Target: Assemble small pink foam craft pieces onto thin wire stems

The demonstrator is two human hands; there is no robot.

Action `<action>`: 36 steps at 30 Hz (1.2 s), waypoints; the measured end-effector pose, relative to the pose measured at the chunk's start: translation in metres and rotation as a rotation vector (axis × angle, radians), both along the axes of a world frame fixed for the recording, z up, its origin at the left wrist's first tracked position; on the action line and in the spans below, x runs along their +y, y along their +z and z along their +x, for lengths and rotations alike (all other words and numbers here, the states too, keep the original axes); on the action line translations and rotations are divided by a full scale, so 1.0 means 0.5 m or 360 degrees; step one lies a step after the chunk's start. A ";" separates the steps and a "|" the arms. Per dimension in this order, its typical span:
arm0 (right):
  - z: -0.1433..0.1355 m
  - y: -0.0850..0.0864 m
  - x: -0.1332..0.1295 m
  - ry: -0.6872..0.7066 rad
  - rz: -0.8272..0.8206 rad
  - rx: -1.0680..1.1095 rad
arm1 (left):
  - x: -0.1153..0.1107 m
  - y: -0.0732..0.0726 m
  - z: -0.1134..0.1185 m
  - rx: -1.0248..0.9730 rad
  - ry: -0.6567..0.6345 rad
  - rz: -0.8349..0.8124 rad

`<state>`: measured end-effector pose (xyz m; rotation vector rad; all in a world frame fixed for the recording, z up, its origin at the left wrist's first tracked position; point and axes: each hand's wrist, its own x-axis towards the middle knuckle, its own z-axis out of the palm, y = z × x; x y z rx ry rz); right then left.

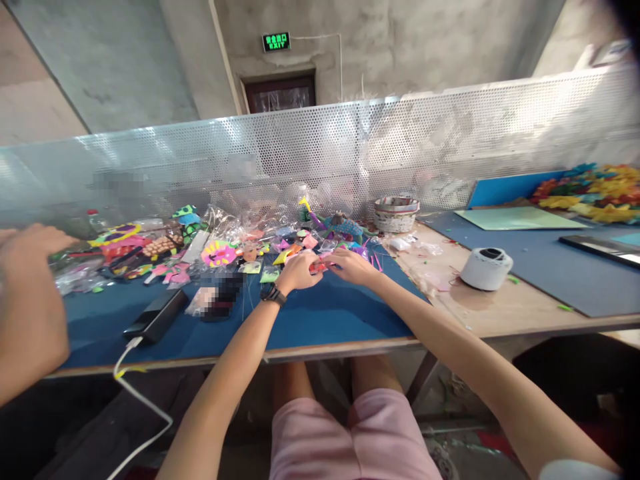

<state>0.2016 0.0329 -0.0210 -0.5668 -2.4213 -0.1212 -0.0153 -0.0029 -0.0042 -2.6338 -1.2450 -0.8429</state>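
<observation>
Head view: left hand (301,272) and right hand (349,265) pinch a small, bright red piece (317,267).

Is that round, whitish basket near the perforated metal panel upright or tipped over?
Upright: the round, whitish basket has its open rim facing up and its side wall beneath it.

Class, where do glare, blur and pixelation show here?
In the head view, glare whitens parts of the silver perforated metal panel; another person's bare arm at left looks smeared; coarse pixel blocks mask something on the blue table mat; the small red piece between left hand and right hand lacks clear detail.
</observation>
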 end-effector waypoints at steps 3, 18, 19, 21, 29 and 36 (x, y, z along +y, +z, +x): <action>0.004 0.003 0.004 0.0015 0.0144 -0.0137 | -0.003 0.001 0.000 -0.0003 -0.0001 0.0008; 0.009 0.001 0.006 0.0001 0.0070 -0.0089 | 0.009 -0.002 -0.006 0.0091 -0.0012 0.0041; 0.007 0.001 0.004 -0.0011 0.0063 -0.0083 | 0.009 -0.003 -0.004 0.0097 -0.0001 0.0050; 0.004 0.002 0.000 -0.0018 0.0032 -0.0042 | 0.010 -0.005 0.000 0.0092 0.0017 0.0064; 0.002 0.000 -0.002 -0.0080 -0.0215 0.0290 | -0.001 0.005 0.009 -0.0084 0.0021 -0.0013; 0.005 -0.013 0.011 -0.0074 -0.0594 0.0542 | 0.003 0.009 0.001 -0.0347 0.0068 -0.0086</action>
